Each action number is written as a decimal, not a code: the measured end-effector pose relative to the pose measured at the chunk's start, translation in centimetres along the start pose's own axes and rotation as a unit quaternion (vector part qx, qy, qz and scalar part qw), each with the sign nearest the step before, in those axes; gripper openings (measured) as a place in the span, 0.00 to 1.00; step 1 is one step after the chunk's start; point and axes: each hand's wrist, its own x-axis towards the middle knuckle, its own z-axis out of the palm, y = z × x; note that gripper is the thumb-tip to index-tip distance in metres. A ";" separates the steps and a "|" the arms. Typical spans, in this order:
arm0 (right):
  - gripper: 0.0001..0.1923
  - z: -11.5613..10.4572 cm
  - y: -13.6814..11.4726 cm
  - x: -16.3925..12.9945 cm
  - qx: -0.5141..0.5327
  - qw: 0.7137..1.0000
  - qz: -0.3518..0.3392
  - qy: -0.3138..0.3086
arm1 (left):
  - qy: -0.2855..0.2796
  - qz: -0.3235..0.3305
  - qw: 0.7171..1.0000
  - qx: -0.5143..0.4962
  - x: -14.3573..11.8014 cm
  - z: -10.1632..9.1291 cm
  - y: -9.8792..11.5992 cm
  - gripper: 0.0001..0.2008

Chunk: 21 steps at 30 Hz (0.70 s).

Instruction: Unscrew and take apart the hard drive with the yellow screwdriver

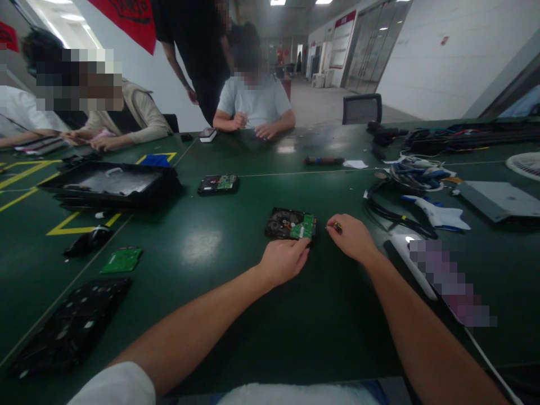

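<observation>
1. At the middle of the green desk (202, 247), just beyond both hands, lies a hard drive (290, 224), circuit side up, with a green board covering its right-hand part.
2. Its long axis runs roughly left to right across the view, slightly tilted, the near edge facing the person.
3. The left hand (283, 260) lies directly below the drive's near right corner; its fingers (304, 245) are curled loosely and touch or very nearly touch that corner. Whether they pinch the edge or only rest against it cannot be told.
4. The right hand (352, 236) sits just to the right of the drive, apart from it, closed around a small tool with a yellow mark (336, 226); the tool's tip points left toward the drive's right edge.
5. Of the two, the left hand is the nearer to the drive; the drive lies up and slightly left of its fingertips, and straight left of the tool tip.
6. Further out on the desk: a second drive (218, 184) lies well beyond and to the left; a black tray (113, 183) stands farther left; a loose green circuit board (122, 260) and a dark panel (70, 326) lie near the left edge.
7. To the right lie a bundle of cables (392, 208) and a white-and-blue tool (442, 216).
8. Across the desk other people sit with their hands on the far side, well apart from this drive.
</observation>
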 end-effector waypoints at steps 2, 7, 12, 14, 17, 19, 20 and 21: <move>0.08 0.1 -0.2 0.0 -0.009 1.000 -0.001 0.003 | 0.005 0.003 1.000 -0.006 0.0 0.0 0.1 0.18; 0.08 0.4 -0.5 0.1 -0.034 0.999 -0.009 0.003 | 0.012 0.005 1.000 -0.011 0.0 0.2 -0.2 0.18; 0.09 0.1 -0.8 -0.1 -0.043 0.999 0.002 0.007 | 0.024 0.018 0.999 -0.019 0.0 0.4 -0.2 0.16; 0.10 -0.2 -1.2 -0.2 -0.023 0.999 0.007 0.025 | 0.035 0.002 0.999 -0.025 0.0 0.4 -0.1 0.14; 0.10 -0.7 -2.4 -0.6 0.042 0.998 -0.020 0.044 | 0.087 -0.050 0.994 -0.044 0.1 0.5 -0.1 0.12; 0.09 -1.1 -3.6 -0.9 0.109 0.991 -0.064 0.032 | 0.132 -0.073 0.986 -0.067 0.1 0.7 -0.3 0.11; 0.08 -1.3 -4.2 -1.1 0.146 0.986 -0.080 0.015 | 0.152 -0.077 0.982 -0.080 0.1 0.8 -0.5 0.11; 0.08 -1.5 -4.8 -1.3 0.185 0.979 -0.090 -0.002 | 0.168 -0.076 0.978 -0.093 0.1 0.9 -0.7 0.10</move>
